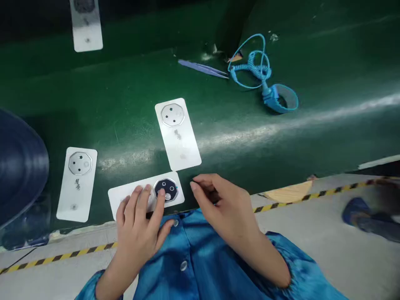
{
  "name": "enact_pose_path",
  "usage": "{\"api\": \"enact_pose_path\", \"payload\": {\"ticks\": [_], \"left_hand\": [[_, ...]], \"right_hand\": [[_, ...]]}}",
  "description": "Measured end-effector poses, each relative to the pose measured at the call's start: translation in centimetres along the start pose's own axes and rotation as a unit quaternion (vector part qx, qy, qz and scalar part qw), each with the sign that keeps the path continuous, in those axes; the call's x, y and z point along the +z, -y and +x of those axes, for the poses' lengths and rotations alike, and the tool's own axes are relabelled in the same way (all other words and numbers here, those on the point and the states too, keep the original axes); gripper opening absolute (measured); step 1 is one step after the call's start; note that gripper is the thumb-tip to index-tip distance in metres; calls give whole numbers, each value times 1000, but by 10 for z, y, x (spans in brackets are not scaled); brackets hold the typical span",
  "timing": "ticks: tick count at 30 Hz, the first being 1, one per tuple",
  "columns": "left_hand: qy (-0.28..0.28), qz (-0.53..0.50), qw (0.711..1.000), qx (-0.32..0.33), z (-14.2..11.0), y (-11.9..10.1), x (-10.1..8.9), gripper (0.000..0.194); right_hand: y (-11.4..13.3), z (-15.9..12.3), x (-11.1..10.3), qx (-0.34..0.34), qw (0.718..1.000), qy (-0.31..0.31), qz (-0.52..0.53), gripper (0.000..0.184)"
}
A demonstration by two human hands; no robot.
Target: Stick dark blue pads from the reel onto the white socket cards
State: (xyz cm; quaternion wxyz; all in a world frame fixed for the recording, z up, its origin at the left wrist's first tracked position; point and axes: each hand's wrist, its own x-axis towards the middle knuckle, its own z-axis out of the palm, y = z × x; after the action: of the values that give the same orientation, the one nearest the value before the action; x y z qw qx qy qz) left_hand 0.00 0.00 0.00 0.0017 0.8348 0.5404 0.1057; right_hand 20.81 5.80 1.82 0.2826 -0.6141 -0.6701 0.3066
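Observation:
My left hand [140,221] lies flat on a white card [125,195] at the near edge of the green belt, fingertips pressing beside a dark octagonal camera-lens piece [167,189] seated on it. My right hand [218,204] hovers just right of that card, fingers curled and pinched together; whether something small sits between them I cannot see. Another white card with a silver octagonal piece [178,133] lies just beyond, nearly touching the first. A third such card [77,183] lies to the left.
The green conveyor belt [281,137] carries a fourth white card [86,25] at the far left, purple tweezers [203,68] and a blue coiled wrist strap [268,83] at the back. A dark blue rounded object [18,166] sits at left. Yellow-black tape [312,196] edges the bench.

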Motion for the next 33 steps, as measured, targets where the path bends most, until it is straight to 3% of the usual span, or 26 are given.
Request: {"api": "enact_pose_path", "payload": {"ticks": [4,7,11,14,16,18,20,22,26,30,33], "left_hand": [[-20,6,1000,-13,3,1,-2,59],[-41,9,999,20,10,-1,2,64],[-10,14,998,52,22,-3,12,61],[8,-10,1000,25,24,-1,9,63],[31,-85,996,-4,20,3,0,65],[-3,-181,982,-51,11,6,-10,63],[-70,-214,971,-81,1,9,-14,63],[-82,-135,984,-80,-7,11,-9,67],[-20,85,996,-36,-17,20,11,69],[-80,177,981,-4,-26,29,19,48],[-145,203,968,-5,-37,14,25,42]], "right_hand": [[-8,-8,-6,-45,999,3,20,11],[-11,-15,-3,-75,997,-2,35,13],[-15,-22,6,-106,993,-40,42,17],[-18,-24,10,-137,988,-49,43,27],[-19,-24,13,-172,984,-29,28,37],[-17,-24,19,-206,978,-9,19,45],[-14,-24,27,-232,973,-5,4,51],[-12,-24,39,-253,966,14,-49,59],[-14,-23,59,-291,934,71,-196,68],[-27,-26,66,-313,921,68,-223,76],[-42,-43,70,-258,953,-9,-157,101]]}}
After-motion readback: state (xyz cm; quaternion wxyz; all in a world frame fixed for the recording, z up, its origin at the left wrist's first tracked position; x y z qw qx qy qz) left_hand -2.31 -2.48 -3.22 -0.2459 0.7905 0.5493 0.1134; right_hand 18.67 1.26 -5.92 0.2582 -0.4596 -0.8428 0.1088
